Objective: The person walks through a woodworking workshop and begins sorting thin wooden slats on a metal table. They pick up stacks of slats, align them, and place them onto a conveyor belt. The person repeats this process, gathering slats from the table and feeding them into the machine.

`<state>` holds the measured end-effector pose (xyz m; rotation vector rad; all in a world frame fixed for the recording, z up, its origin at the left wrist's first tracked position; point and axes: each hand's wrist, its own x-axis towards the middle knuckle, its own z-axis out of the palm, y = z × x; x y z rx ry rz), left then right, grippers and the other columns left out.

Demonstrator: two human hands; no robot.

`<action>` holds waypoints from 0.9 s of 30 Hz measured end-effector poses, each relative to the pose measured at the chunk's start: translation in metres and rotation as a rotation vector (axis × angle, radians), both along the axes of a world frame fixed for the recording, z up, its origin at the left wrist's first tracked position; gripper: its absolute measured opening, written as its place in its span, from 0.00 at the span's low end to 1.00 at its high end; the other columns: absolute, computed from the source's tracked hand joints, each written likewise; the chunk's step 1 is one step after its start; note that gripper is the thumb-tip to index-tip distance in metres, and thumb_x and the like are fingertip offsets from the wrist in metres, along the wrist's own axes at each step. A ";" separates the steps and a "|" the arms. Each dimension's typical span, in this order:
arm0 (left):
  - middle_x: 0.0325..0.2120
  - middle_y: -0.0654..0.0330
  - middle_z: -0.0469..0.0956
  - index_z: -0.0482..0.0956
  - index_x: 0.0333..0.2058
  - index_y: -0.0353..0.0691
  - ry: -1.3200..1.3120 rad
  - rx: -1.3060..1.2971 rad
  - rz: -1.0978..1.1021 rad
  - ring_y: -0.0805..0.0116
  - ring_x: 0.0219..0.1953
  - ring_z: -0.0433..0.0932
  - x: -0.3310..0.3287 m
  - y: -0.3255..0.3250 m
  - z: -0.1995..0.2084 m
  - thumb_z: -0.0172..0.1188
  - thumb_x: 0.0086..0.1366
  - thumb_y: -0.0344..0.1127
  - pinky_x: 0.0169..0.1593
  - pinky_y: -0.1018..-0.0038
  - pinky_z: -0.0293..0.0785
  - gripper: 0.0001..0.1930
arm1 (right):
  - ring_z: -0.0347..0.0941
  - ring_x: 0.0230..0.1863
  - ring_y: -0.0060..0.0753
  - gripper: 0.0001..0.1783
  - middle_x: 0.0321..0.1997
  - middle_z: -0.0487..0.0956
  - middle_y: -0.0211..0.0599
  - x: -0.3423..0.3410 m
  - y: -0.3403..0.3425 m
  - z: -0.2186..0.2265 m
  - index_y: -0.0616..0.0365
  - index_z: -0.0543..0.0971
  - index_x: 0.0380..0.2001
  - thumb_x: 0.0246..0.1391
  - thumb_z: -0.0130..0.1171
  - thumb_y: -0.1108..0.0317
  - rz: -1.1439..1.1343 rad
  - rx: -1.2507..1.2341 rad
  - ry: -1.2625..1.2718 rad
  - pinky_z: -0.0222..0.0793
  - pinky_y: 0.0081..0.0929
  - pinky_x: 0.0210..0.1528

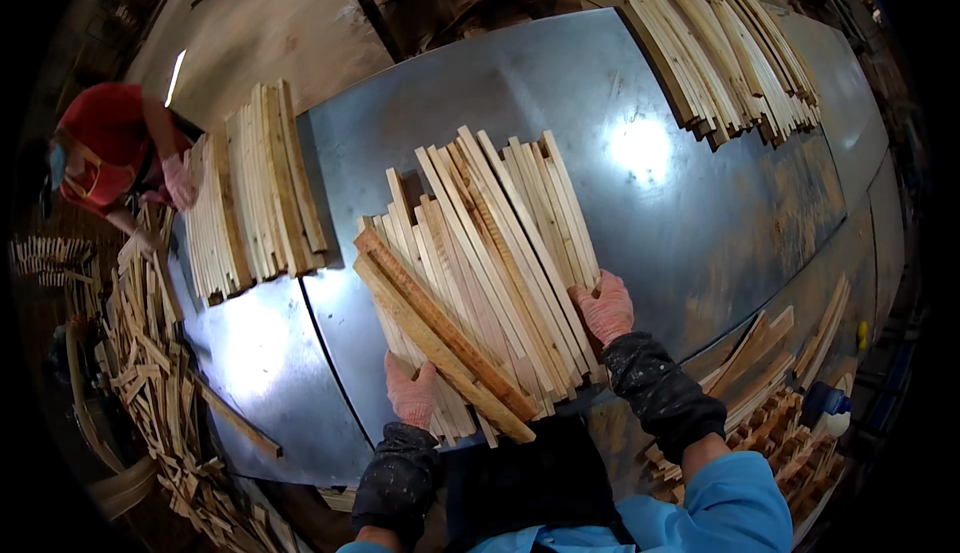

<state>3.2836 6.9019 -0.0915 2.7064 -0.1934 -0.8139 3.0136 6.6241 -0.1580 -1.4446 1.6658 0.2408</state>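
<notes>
A wide bundle of pale wooden strips [500, 243] lies on the metal table [440, 83] in front of me, its strips pointing away from my body. Two darker brown strips [440, 328] rest slantwise across the left side of it. My left hand [412, 393], in a pinkish glove, grips the bundle's near left edge. On the other side my right hand [605, 308], gloved the same way, presses against the right edge with its fingers curled round the outer strips. The fingertips of both hands are partly hidden by the wood.
Another stack of strips [255, 193] sits at the left, where a person in red [115, 148] has gloved hands near it. A third stack [720, 58] lies at the far right. Loose offcuts [160, 383] heap beside the table's left edge; more wood pieces [770, 433] and a blue-and-white bottle [828, 405] are at lower right.
</notes>
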 end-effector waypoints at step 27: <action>0.63 0.36 0.75 0.58 0.74 0.28 0.646 0.091 -0.257 0.43 0.60 0.79 -0.013 -0.343 0.081 0.67 0.71 0.45 0.62 0.58 0.78 0.42 | 0.78 0.59 0.60 0.36 0.56 0.81 0.63 0.142 -0.217 0.186 0.65 0.82 0.52 0.59 0.63 0.39 -0.062 0.373 0.113 0.71 0.48 0.66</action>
